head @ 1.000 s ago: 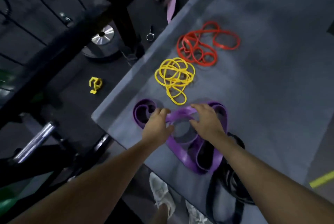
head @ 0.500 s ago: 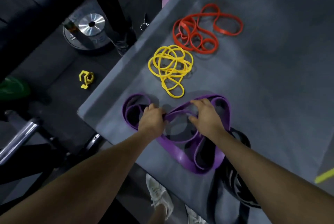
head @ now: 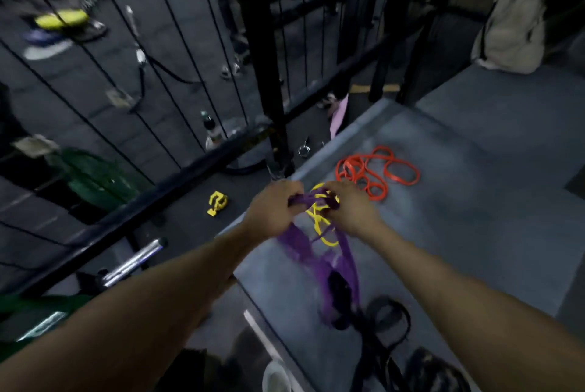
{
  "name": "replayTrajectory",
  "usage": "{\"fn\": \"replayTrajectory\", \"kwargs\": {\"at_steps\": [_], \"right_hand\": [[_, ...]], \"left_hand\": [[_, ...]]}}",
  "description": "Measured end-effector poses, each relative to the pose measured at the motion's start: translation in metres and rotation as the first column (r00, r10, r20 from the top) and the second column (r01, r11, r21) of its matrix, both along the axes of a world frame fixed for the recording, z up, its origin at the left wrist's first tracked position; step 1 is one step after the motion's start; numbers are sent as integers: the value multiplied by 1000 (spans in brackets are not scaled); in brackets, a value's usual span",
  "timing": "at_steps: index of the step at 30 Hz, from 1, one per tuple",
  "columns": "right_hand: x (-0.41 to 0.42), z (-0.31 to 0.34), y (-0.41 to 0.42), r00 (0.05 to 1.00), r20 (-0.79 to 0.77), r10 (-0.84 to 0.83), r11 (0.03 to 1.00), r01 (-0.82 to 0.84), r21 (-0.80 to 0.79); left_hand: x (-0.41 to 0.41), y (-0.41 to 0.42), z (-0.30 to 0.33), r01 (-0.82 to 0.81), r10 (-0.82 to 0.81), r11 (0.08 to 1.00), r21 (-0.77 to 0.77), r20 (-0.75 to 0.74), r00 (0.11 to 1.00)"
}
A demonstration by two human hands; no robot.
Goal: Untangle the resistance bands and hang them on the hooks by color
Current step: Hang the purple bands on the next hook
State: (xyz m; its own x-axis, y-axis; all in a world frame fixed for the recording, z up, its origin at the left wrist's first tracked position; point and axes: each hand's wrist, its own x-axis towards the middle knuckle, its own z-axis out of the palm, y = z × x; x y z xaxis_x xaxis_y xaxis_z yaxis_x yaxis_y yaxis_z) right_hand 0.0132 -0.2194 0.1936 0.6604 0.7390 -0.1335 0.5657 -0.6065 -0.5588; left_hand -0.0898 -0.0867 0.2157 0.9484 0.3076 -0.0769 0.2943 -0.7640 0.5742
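Purple band (head: 316, 252) pinched by left hand (head: 272, 211) and right hand (head: 351, 208), lifted above grey surface (head: 474, 233), hanging across yellow band (head: 326, 238), beside red band (head: 376, 173), black band (head: 389, 322) below.

A big grey platform (head: 474, 233) holds the bands. The red bands (head: 376, 173) lie in a loose pile near its far left edge. The yellow bands (head: 319, 223) lie just beside them, closer in. Black bands (head: 389, 318) lie near the close edge. A pale bag (head: 509, 33) sits by the far corner.
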Motion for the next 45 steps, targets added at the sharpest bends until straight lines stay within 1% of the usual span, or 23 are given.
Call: {"fn": "replayTrajectory", "kwargs": {"at_steps": [3,6,11,13,15,18,22,26,28,31,33,34,36,38,40,42,43,44,45], "right_hand": [[-3,60,11,996,62,58,995,-63,75],[-4,119,24,990,112,83,985,-98,140],[-13,212,38,976,206,68,958,-121,260],[-18,244,42,975,214,67,943,-131,305],[-23,273,44,969,236,75,922,-157,354],[-33,314,50,964,257,73,904,-173,392],[-49,363,70,940,336,53,862,-213,459],[-78,413,85,957,248,150,818,-261,513],[-92,435,98,956,228,182,782,-282,556],[-110,465,120,947,270,175,736,-308,603],[-115,476,136,931,314,186,723,-346,598],[-117,480,142,920,349,179,720,-365,591],[-122,488,152,901,397,174,706,-396,588],[-131,497,160,882,433,184,687,-430,585],[-140,505,169,858,475,194,662,-472,583],[-149,510,176,836,506,213,651,-507,564],[-152,512,179,838,495,232,641,-514,570],[-157,514,181,853,447,268,630,-506,589],[-163,517,181,865,386,321,618,-501,607]], "left_hand": [[-10,10,57,-91,91,996,11,32,995],[-19,17,110,-153,152,988,11,91,984],[-29,20,199,-230,232,972,-38,256,938],[-34,23,231,-243,248,968,-57,304,920],[-40,28,260,-240,264,964,-111,358,896],[-49,36,298,-225,276,960,-165,435,857],[-67,46,348,-202,284,957,-207,542,791],[-91,59,403,-168,223,975,-147,654,723],[-104,65,421,-154,216,976,-152,654,725],[-124,75,439,-141,266,955,-261,544,796],[-142,81,449,-181,304,939,-292,464,832],[-152,83,455,-182,307,937,-299,450,838],[-169,89,463,-134,271,936,-325,426,863],[-187,95,466,-95,254,919,-382,392,884],[-203,103,466,-93,269,909,-407,402,875],[-220,114,469,-150,298,928,-342,434,850],[-229,121,471,-191,313,937,-292,461,830],[-237,127,476,-227,337,936,-268,502,796],[-245,134,482,-243,366,927,-285,551,750]]}}
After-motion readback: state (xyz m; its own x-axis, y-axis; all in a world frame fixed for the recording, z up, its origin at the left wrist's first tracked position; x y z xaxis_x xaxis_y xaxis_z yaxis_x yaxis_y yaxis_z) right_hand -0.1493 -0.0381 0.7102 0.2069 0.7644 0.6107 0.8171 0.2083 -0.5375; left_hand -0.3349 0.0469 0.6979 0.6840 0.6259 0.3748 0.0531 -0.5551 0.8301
